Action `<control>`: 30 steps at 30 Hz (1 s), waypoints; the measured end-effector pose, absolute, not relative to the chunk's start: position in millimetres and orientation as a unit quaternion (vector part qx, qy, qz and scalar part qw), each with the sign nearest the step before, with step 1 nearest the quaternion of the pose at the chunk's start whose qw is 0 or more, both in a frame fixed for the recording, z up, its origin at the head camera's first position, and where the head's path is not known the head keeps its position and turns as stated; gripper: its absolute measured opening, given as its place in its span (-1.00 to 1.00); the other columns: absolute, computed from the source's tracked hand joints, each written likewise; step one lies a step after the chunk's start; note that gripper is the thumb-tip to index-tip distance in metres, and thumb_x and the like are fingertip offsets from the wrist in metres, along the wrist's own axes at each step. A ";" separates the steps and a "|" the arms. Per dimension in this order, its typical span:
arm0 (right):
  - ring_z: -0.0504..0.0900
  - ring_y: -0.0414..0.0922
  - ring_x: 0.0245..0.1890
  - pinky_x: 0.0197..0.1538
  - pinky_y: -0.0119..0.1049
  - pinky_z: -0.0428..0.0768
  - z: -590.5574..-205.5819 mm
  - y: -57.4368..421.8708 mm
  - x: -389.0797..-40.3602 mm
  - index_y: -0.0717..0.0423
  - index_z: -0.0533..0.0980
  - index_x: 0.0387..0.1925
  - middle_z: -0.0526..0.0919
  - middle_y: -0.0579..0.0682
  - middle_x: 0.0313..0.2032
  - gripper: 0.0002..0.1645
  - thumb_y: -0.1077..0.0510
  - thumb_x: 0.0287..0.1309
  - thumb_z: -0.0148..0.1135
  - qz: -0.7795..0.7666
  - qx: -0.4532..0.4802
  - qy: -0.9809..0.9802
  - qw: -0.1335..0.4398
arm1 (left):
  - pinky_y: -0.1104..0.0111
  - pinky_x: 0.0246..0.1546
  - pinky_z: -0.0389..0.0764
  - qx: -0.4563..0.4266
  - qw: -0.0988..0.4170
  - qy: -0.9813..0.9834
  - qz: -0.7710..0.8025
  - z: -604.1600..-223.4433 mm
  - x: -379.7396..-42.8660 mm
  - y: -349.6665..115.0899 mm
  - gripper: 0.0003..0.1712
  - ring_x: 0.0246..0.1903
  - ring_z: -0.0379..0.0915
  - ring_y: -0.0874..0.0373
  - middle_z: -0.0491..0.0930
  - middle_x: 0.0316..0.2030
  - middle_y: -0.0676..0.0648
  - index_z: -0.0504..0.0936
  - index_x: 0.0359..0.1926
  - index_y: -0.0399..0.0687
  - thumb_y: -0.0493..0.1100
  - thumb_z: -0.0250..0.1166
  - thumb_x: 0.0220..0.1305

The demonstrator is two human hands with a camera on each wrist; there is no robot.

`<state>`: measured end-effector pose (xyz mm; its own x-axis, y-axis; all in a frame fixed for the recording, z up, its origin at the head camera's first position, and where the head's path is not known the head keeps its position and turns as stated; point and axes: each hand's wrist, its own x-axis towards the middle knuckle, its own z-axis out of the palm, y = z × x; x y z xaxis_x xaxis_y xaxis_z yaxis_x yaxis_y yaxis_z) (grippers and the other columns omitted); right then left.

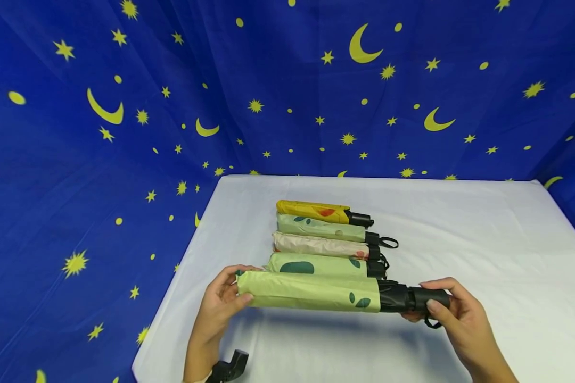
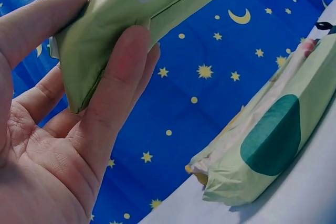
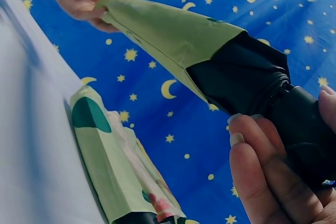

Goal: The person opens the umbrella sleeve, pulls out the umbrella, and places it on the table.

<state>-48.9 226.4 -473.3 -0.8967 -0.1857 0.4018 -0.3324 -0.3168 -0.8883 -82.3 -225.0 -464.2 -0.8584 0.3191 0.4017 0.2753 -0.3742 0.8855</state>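
Observation:
A folded umbrella in a light green sleeve (image 1: 311,292) is held level above the near part of the table. My left hand (image 1: 225,298) pinches the sleeve's closed end between thumb and fingers. At the other end, my right hand (image 1: 460,314) grips the black handle (image 1: 428,299), with a small wrist loop hanging below it. Black folded canopy cloth (image 3: 241,72) shows between sleeve and handle in the right wrist view. Just behind lies another pale green umbrella (image 1: 316,264) with a dark green patch, partly hidden by the held one.
Beyond it lie a cream umbrella with red flowers (image 1: 321,245), a grey-green one (image 1: 321,227) and a yellow one (image 1: 313,210), in a row with handles to the right. They rest on a white-covered table (image 1: 484,229). A blue star-and-moon curtain (image 1: 287,64) hangs behind and at the left.

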 end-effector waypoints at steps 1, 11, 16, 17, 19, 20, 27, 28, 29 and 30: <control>0.79 0.15 -0.31 -0.14 -0.23 0.72 -474.5 227.0 -49.3 0.59 0.30 0.18 0.72 0.37 -0.24 -0.56 0.71 0.33 -0.25 0.786 0.230 -0.571 0.050 | 0.30 -0.10 0.70 0.269 0.012 0.557 0.786 -464.3 -82.4 -225.4 -0.47 0.05 0.60 0.03 0.50 0.21 -0.29 0.30 0.29 -0.54 -0.62 0.14 0.31; 0.79 0.15 -0.30 -0.11 -0.22 0.72 -475.9 230.8 -51.0 0.64 0.28 0.18 0.71 0.40 -0.26 -0.56 0.73 0.32 -0.29 0.797 0.247 -0.549 0.055 | 0.31 -0.09 0.70 0.259 0.000 0.560 0.787 -464.0 -81.1 -228.3 -0.48 0.04 0.61 0.04 0.53 0.20 -0.29 0.34 0.26 -0.53 -0.62 0.16 0.29; 0.79 0.16 -0.30 -0.09 -0.22 0.72 -475.6 232.1 -51.0 0.65 0.26 0.19 0.71 0.41 -0.26 -0.56 0.72 0.32 -0.29 0.799 0.254 -0.542 0.057 | 0.33 -0.09 0.69 0.272 -0.015 0.549 0.790 -462.9 -80.7 -229.2 -0.49 0.04 0.60 0.03 0.53 0.20 -0.30 0.33 0.25 -0.57 -0.65 0.13 0.28; 0.79 0.16 -0.30 -0.08 -0.22 0.72 -475.5 232.2 -51.1 0.66 0.26 0.19 0.71 0.41 -0.26 -0.56 0.73 0.32 -0.29 0.799 0.255 -0.542 0.058 | 0.33 -0.09 0.69 0.274 -0.016 0.548 0.791 -463.0 -80.8 -229.4 -0.49 0.05 0.60 0.04 0.53 0.20 -0.30 0.33 0.25 -0.57 -0.66 0.12 0.28; 0.79 0.16 -0.30 -0.11 -0.20 0.73 -475.0 232.5 -51.5 0.66 0.26 0.18 0.71 0.42 -0.25 -0.56 0.73 0.31 -0.30 0.799 0.255 -0.542 0.059 | 0.33 -0.09 0.69 0.274 -0.016 0.547 0.791 -463.4 -81.0 -230.0 -0.49 0.04 0.60 0.04 0.53 0.20 -0.30 0.33 0.25 -0.57 -0.65 0.13 0.28; 0.79 0.16 -0.30 -0.11 -0.19 0.73 -474.8 232.8 -51.6 0.66 0.26 0.18 0.71 0.42 -0.24 -0.55 0.73 0.31 -0.31 0.799 0.256 -0.541 0.059 | 0.33 -0.09 0.69 0.274 -0.018 0.547 0.791 -463.7 -81.3 -230.5 -0.49 0.04 0.60 0.04 0.53 0.20 -0.30 0.33 0.25 -0.57 -0.65 0.12 0.28; 0.79 0.16 -0.30 -0.12 -0.15 0.73 -473.3 236.9 -51.0 0.66 0.26 0.19 0.71 0.42 -0.23 -0.55 0.73 0.32 -0.33 0.804 0.255 -0.534 0.062 | 0.34 -0.09 0.68 0.280 -0.031 0.548 0.787 -463.5 -81.9 -235.0 -0.50 0.04 0.60 0.02 0.52 0.19 -0.33 0.30 0.23 -0.64 -0.68 0.09 0.26; 0.79 0.16 -0.30 -0.12 -0.15 0.73 -473.2 237.4 -50.9 0.66 0.26 0.19 0.71 0.42 -0.23 -0.55 0.73 0.32 -0.33 0.804 0.253 -0.534 0.062 | 0.34 -0.09 0.69 0.279 -0.031 0.549 0.787 -463.1 -82.0 -235.4 -0.50 0.04 0.60 0.02 0.53 0.19 -0.33 0.30 0.23 -0.64 -0.68 0.09 0.26; 0.79 0.17 -0.30 -0.13 -0.14 0.74 -473.2 237.7 -51.0 0.65 0.26 0.19 0.71 0.42 -0.23 -0.55 0.72 0.33 -0.33 0.805 0.251 -0.534 0.061 | 0.34 -0.10 0.69 0.279 -0.030 0.551 0.786 -462.6 -82.3 -235.8 -0.50 0.04 0.60 0.02 0.53 0.19 -0.32 0.30 0.24 -0.63 -0.68 0.09 0.26; 0.79 0.17 -0.30 -0.13 -0.15 0.74 -473.1 237.9 -51.1 0.65 0.26 0.20 0.71 0.42 -0.24 -0.55 0.72 0.33 -0.32 0.805 0.250 -0.535 0.061 | 0.34 -0.10 0.69 0.279 -0.030 0.552 0.785 -462.2 -82.6 -236.2 -0.49 0.04 0.60 0.02 0.53 0.19 -0.32 0.30 0.24 -0.64 -0.68 0.09 0.26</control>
